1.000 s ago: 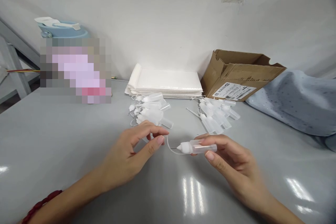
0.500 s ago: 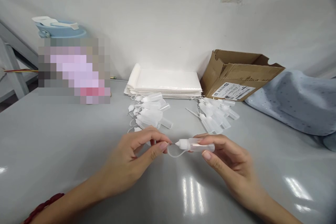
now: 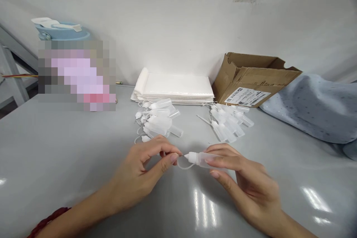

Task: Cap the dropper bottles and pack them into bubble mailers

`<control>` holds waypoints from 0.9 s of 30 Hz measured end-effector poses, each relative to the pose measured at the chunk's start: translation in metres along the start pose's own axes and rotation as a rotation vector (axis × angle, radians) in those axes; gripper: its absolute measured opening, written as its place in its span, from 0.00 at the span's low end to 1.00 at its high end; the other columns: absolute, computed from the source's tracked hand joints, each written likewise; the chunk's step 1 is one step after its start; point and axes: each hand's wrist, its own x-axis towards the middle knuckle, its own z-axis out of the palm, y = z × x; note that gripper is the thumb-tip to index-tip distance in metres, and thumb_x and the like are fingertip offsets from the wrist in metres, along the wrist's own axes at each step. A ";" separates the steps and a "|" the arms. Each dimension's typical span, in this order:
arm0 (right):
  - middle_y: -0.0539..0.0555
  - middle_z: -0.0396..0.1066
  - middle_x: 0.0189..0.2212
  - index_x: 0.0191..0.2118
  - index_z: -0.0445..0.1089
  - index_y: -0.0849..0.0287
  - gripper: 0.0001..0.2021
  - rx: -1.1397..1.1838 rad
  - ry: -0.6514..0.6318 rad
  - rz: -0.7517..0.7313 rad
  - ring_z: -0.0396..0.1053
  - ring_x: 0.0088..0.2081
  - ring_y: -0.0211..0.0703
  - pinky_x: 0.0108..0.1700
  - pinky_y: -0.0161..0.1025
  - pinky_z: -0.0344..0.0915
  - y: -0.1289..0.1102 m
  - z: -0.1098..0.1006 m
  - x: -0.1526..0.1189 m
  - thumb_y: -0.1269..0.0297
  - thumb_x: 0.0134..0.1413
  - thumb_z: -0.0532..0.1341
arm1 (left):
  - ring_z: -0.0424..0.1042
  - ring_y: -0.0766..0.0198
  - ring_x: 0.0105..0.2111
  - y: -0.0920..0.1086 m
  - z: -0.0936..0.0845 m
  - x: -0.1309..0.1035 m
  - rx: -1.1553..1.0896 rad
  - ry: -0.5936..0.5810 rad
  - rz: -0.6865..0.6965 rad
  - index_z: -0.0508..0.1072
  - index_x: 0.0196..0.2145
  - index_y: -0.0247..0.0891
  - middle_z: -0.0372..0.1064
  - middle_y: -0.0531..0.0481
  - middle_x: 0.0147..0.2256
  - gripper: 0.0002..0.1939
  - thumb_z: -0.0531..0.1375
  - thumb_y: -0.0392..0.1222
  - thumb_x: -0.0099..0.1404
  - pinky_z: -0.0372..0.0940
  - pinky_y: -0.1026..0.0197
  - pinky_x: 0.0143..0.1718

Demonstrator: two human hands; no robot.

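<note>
A small translucent squeeze bottle with a white cone-shaped nozzle lies level between my hands above the table. My right hand is closed lightly round its body, fingers along the top and thumb at the near side. At the nozzle end, my left hand pinches the bottle's cap, mostly hidden between thumb and forefinger. A thin dark needle shows between those fingertips and the nozzle tip. The cap's thin strap loops below, from the bottle's neck to my left fingers.
Beyond my left hand lies a pile of similar bottles; another bottle pile lies beyond my right. Behind stand a stack of white padded envelopes and an open cardboard box. Grey-blue dotted cloth is at the right, a blue container back left.
My right hand has shifted slightly, its fingers now covering more of the bottle's body. My left hand keeps its pinch with almost no movement. The view has shifted a little.
</note>
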 end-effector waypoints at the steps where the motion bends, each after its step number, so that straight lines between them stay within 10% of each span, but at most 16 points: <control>1: 0.53 0.76 0.34 0.48 0.71 0.53 0.21 -0.003 -0.003 -0.016 0.72 0.40 0.47 0.41 0.48 0.70 0.000 0.001 0.000 0.83 0.53 0.58 | 0.67 0.67 0.31 0.000 0.001 0.000 0.008 0.002 0.018 0.74 0.34 0.42 0.68 0.55 0.29 0.10 0.54 0.39 0.68 0.60 0.66 0.34; 27: 0.54 0.78 0.32 0.45 0.73 0.54 0.17 -0.063 0.000 -0.099 0.75 0.34 0.48 0.38 0.49 0.73 -0.001 0.002 0.006 0.81 0.53 0.58 | 0.67 0.67 0.31 -0.003 0.004 -0.002 0.043 0.038 0.125 0.72 0.34 0.41 0.68 0.54 0.29 0.06 0.55 0.34 0.66 0.62 0.65 0.34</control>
